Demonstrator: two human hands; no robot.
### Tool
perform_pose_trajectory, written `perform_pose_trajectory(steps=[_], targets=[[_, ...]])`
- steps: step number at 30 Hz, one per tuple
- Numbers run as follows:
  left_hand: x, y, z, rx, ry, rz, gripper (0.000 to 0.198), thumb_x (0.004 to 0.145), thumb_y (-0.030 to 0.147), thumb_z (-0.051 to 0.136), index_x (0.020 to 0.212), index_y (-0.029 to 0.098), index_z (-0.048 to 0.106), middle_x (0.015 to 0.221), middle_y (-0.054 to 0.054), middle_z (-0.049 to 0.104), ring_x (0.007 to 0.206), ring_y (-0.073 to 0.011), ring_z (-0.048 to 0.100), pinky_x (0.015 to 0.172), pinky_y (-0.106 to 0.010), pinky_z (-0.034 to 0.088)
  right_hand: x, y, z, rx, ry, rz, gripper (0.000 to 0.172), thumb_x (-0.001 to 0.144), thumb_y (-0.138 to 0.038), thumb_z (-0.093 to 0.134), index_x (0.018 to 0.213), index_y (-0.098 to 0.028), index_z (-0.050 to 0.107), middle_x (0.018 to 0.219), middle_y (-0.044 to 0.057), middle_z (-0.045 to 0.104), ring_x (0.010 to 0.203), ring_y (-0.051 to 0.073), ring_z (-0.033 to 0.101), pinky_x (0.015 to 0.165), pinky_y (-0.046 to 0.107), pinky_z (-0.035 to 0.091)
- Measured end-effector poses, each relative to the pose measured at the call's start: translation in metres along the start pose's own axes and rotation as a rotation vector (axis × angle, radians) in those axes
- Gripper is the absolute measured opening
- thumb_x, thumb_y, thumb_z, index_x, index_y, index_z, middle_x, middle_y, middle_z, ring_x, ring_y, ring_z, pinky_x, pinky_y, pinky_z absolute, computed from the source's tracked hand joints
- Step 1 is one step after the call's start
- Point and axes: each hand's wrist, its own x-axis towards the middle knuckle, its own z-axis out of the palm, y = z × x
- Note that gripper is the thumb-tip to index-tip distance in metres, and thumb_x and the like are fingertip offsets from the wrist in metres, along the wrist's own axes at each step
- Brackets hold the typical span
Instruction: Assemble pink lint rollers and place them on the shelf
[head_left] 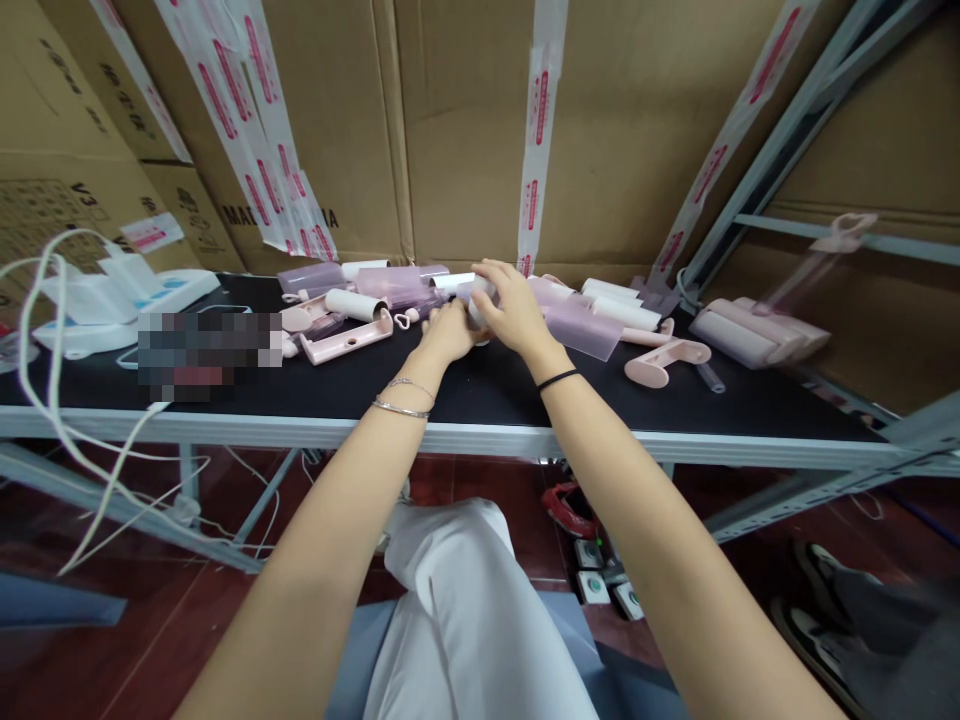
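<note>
My right hand (511, 308) is closed around a white roll (481, 300) over the middle of the black tabletop. From the lower left, my left hand (448, 334) meets the same roll with its fingers curled in, and their tips are partly hidden. Around both hands lie lint roller parts: white rolls (355, 304), translucent purple sleeves (585, 325) and pink plastic handles (348, 342). Beside my left hand rests a small pink loop end (406, 319). Another pink handle piece (666, 362) lies to the right.
A white power strip (169, 297) with plugs and looping cables (54, 380) occupies the left end. Pink rollers (757, 332) are stacked at the right end by a metal shelf frame (780, 160). Cardboard (465, 130) walls off the back. Another person's shoes (814, 640) show lower right.
</note>
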Motion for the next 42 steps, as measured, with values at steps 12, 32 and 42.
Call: perform_pose_trajectory(steps=[12, 32, 42], targets=[[-0.002, 0.001, -0.016, 0.319, 0.247, -0.376, 0.036, 0.084, 0.012, 0.048, 0.119, 0.009, 0.057, 0.12, -0.023, 0.066, 0.122, -0.0352, 0.057, 0.105, -0.055, 0.035, -0.005, 0.0, 0.003, 0.06, -0.026, 0.194, 0.053, 0.083, -0.02, 0.055, 0.135, -0.021, 0.05, 0.13, 0.015, 0.048, 0.125, 0.028, 0.049, 0.11, 0.052, 0.041], [0.004, 0.01, -0.008, -0.528, 0.663, 0.99, 0.037, 0.097, 0.049, 0.039, 0.128, 0.03, 0.042, 0.122, -0.008, 0.064, 0.117, -0.0204, 0.063, 0.102, -0.04, 0.049, 0.004, -0.01, 0.003, 0.096, 0.057, -0.102, 0.055, 0.09, -0.054, 0.05, 0.134, -0.02, 0.043, 0.134, 0.014, 0.055, 0.126, 0.029, 0.049, 0.11, 0.053, 0.036], [-0.001, 0.017, -0.011, -0.151, 0.432, 0.106, 0.058, 0.092, 0.02, 0.039, 0.148, 0.024, 0.027, 0.155, -0.009, 0.037, 0.143, -0.0201, 0.038, 0.114, -0.037, 0.036, 0.011, 0.023, -0.005, 0.539, 0.301, 0.372, 0.061, 0.089, -0.072, 0.033, 0.125, -0.025, 0.045, 0.111, 0.008, 0.059, 0.108, 0.023, 0.059, 0.083, 0.038, 0.055]])
